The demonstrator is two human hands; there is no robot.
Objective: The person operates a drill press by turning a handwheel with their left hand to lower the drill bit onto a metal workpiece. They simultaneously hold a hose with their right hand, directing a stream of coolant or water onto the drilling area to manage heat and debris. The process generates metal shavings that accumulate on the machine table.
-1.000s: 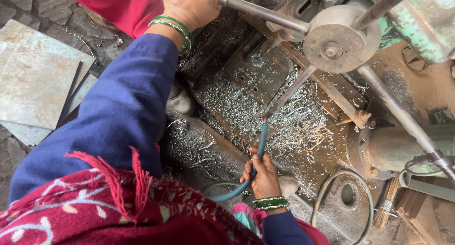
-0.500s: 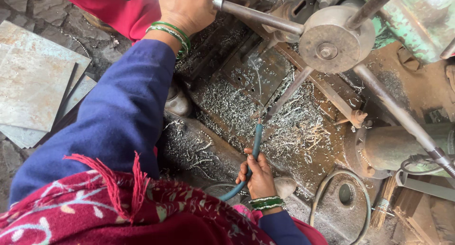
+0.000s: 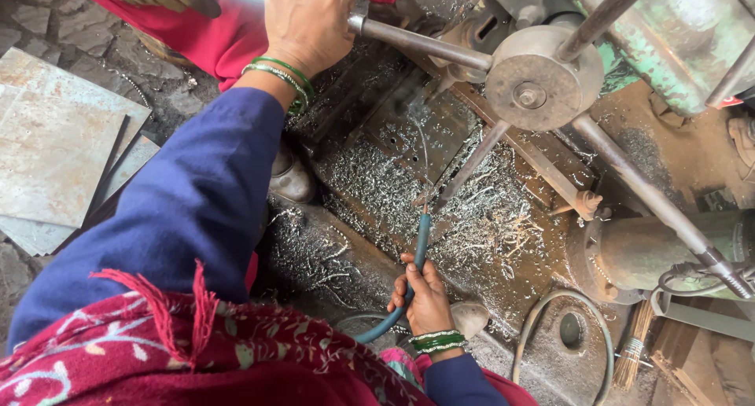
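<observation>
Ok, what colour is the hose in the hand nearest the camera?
Teal blue-green: the hose shows best in the head view, held by the right hand.

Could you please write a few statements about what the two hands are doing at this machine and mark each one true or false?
1. The left hand grips a metal lever bar of the machine. True.
2. The right hand holds a yellow brush. False: it holds a teal hose.
3. A thin stream leaves the hose tip toward the work area. True.
4. The machine bed is free of shavings. False: metal shavings cover it.
5. Flat metal sheets lie on the ground at the left. True.
</observation>
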